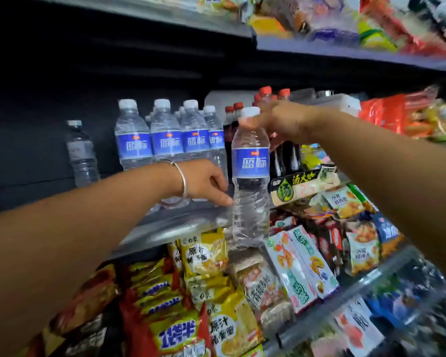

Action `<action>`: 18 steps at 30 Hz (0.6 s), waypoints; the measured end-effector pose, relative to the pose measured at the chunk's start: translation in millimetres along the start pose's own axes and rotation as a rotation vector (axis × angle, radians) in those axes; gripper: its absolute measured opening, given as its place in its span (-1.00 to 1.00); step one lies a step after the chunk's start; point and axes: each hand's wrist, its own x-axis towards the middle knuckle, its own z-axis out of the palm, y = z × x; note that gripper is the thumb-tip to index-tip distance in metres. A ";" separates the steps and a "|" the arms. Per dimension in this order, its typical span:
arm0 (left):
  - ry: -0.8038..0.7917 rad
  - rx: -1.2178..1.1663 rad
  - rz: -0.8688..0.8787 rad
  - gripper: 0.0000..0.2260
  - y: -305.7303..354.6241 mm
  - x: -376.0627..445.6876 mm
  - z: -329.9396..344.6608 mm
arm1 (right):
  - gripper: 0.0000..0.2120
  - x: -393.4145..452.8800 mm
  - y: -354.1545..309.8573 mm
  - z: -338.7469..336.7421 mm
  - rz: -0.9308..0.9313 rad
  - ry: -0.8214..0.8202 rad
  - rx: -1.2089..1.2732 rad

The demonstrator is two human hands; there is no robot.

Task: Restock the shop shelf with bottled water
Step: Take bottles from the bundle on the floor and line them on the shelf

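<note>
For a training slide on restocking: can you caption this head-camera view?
Right hand lowers a water bottle by its neck beside the shelved bottles; left hand steadies it.

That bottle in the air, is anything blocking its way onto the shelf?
Nothing visible blocks it. The bottle, pinched at its neck by the right hand, hangs before the shelf, beside the standing bottles.
</note>
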 end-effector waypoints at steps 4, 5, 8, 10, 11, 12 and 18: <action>0.082 -0.070 -0.048 -0.68 -4.4 19.5 -20.5 | -0.75 38.5 -9.1 -18.3 -0.036 0.003 0.004; 0.093 -0.094 -0.061 -0.71 -6.1 24.3 -23.7 | -0.76 49.0 -9.2 -22.0 -0.043 0.008 0.002; 0.107 -0.159 -0.089 -0.76 -10.8 38.4 -29.9 | -0.77 76.1 -6.4 -30.8 -0.066 0.000 0.009; 0.105 -0.198 -0.109 -0.78 -14.2 46.9 -31.5 | -0.76 89.3 -4.8 -34.2 -0.079 -0.023 0.002; 0.103 -0.216 -0.123 -0.80 -16.0 50.9 -31.9 | -0.74 95.5 -4.3 -36.1 -0.086 -0.036 0.003; 0.104 -0.233 -0.136 -0.82 -17.8 54.9 -32.1 | -0.74 100.4 -4.9 -37.8 -0.093 -0.047 0.010; 0.101 -0.309 -0.206 -0.88 -25.6 66.8 -32.6 | -0.71 127.5 -4.0 -38.0 -0.147 -0.062 -0.032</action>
